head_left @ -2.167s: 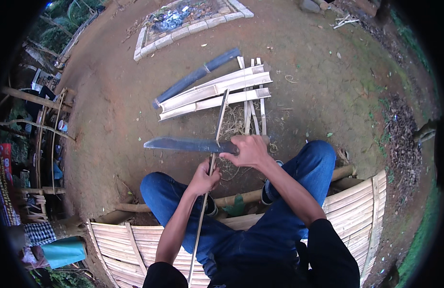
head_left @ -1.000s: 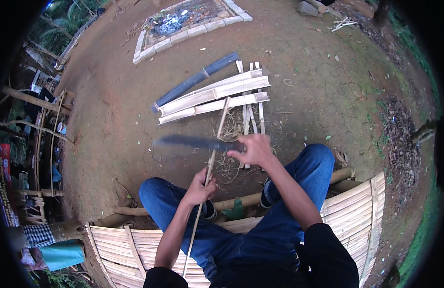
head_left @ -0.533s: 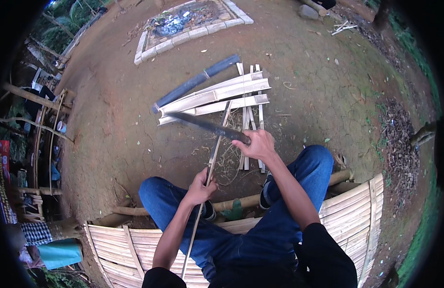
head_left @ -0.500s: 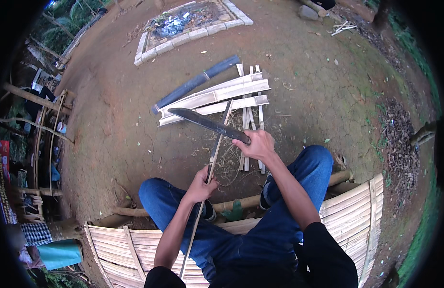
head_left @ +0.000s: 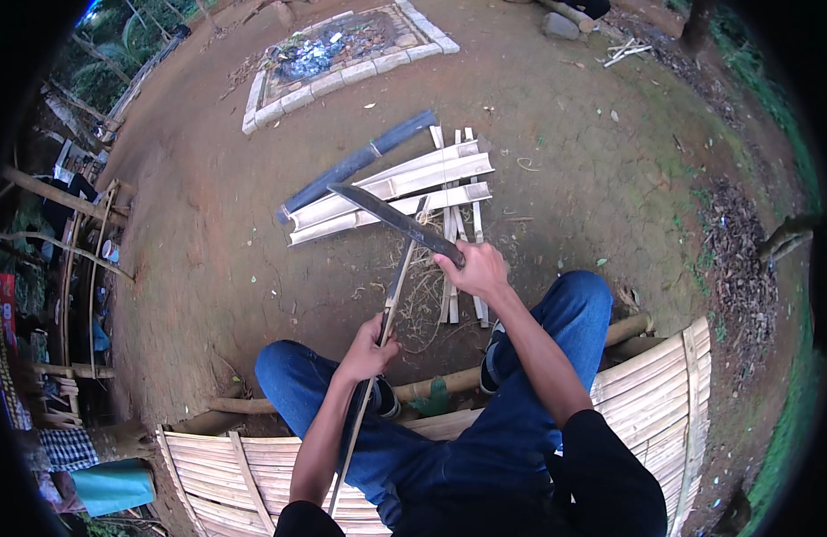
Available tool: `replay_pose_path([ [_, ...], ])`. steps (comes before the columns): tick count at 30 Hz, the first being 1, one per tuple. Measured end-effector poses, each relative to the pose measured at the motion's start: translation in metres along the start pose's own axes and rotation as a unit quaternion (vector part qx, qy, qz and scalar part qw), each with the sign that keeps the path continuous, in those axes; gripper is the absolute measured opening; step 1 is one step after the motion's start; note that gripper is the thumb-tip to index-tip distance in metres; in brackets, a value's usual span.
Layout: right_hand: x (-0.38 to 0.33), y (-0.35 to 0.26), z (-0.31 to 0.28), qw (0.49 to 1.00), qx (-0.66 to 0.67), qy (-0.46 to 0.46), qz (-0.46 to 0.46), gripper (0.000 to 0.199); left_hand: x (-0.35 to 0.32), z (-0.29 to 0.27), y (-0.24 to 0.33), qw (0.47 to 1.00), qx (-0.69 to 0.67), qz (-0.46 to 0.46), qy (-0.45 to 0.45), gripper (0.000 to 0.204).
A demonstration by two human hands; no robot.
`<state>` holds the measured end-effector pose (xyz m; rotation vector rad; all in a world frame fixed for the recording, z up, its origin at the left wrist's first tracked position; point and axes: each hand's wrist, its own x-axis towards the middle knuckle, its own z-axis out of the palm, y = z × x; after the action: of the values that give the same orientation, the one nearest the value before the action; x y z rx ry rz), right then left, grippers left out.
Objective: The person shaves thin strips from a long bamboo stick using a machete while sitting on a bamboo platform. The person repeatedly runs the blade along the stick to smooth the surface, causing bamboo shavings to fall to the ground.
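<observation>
My right hand (head_left: pixel 474 270) grips the handle of a long machete (head_left: pixel 387 217), whose dark blade points up and to the left over the ground. A thin bamboo strip (head_left: pixel 392 304) is clasped in my left hand (head_left: pixel 369 347); it runs from between my knees up toward the blade's middle. My blue-jeaned legs spread to either side as I sit on a slatted bamboo platform (head_left: pixel 655 385).
Split bamboo halves (head_left: pixel 391 188) and thin slats (head_left: pixel 452 215) lie on the dirt ahead, beside a dark bamboo pole (head_left: pixel 360 161). A stone-edged fire pit (head_left: pixel 342 49) sits further off. Bamboo posts and clutter stand at the left.
The machete has swung from lying level across the strip near my left hand to a raised, tilted position further forward. My left hand has stayed holding the strip.
</observation>
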<state>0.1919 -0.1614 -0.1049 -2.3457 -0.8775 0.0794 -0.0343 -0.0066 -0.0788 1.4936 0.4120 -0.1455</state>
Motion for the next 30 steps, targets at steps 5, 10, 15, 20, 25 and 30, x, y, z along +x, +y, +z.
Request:
replay_pose_path([
  [5, -0.020, -0.018, -0.008, 0.988, 0.062, -0.076, -0.119, 0.056, -0.001, 0.004, 0.006, 1.000, -0.002, -0.007, -0.001, 0.021],
  [10, -0.019, -0.020, -0.010, 0.927, 0.001, -0.019, -0.375, 0.056, -0.008, 0.008, 0.007, 0.973, 0.203, -0.107, 0.002, 0.018],
  [15, -0.002, 0.010, -0.003, 0.997, 0.060, -0.003, -0.053, 0.055, -0.005, 0.006, -0.003, 0.998, 0.063, 0.016, 0.007, 0.017],
  [20, -0.009, -0.010, -0.016, 0.994, 0.088, -0.053, 0.029, 0.054, 0.006, 0.005, 0.006, 0.999, 0.033, -0.004, -0.004, 0.016],
  [25, -0.015, -0.016, -0.014, 0.934, 0.015, -0.010, -0.356, 0.057, 0.006, 0.001, -0.010, 0.987, 0.154, -0.047, -0.031, 0.015],
  [30, -0.006, -0.005, -0.013, 0.972, -0.016, 0.023, -0.235, 0.057, -0.003, 0.006, -0.009, 0.993, 0.112, 0.013, -0.023, 0.014],
])
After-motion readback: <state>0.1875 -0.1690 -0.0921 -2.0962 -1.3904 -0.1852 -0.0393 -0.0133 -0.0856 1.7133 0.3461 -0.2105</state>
